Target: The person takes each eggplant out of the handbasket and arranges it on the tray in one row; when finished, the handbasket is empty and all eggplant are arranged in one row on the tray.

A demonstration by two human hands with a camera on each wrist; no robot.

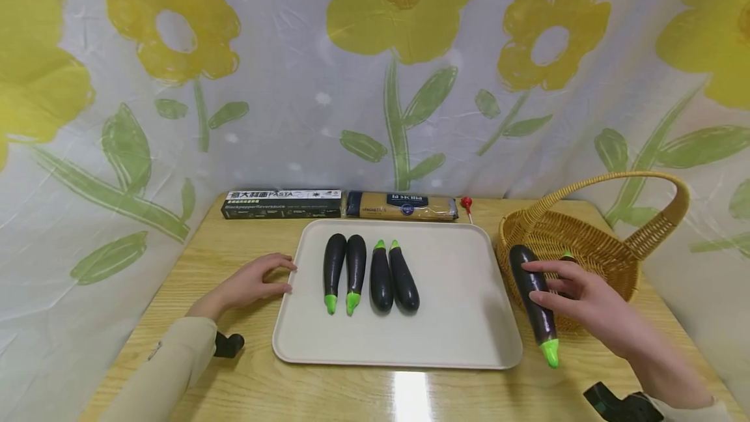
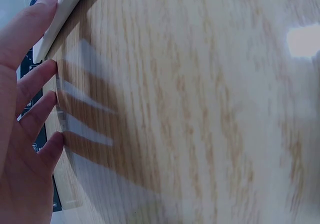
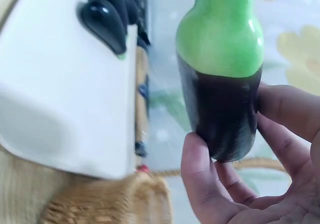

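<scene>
My right hand [image 1: 586, 295] pinches a dark purple eggplant [image 1: 530, 292] between thumb and fingers, above the space between basket and tray. Its green stem end points toward me; in the right wrist view that green end [image 3: 222, 38] fills the upper middle. At the left rim of a white tray [image 1: 457, 337], my left hand [image 1: 258, 282] has its fingertips touching or very near the edge. Two eggplants [image 1: 334, 269] on the tray have stems toward me, and two more [image 1: 381, 282] have stems pointing away. Another eggplant [image 1: 567, 257] lies in the wicker basket [image 1: 621, 266], partly hidden by my right hand.
Behind the tray stand a black pasta box [image 1: 281, 204] and a spaghetti pack [image 1: 401, 206], with a small red-headed stick [image 1: 466, 203] beside them. The basket's tall handle [image 1: 609, 178] arches over it. A flowered curtain [image 1: 281, 83] hangs at the back of the wooden table [image 1: 328, 393].
</scene>
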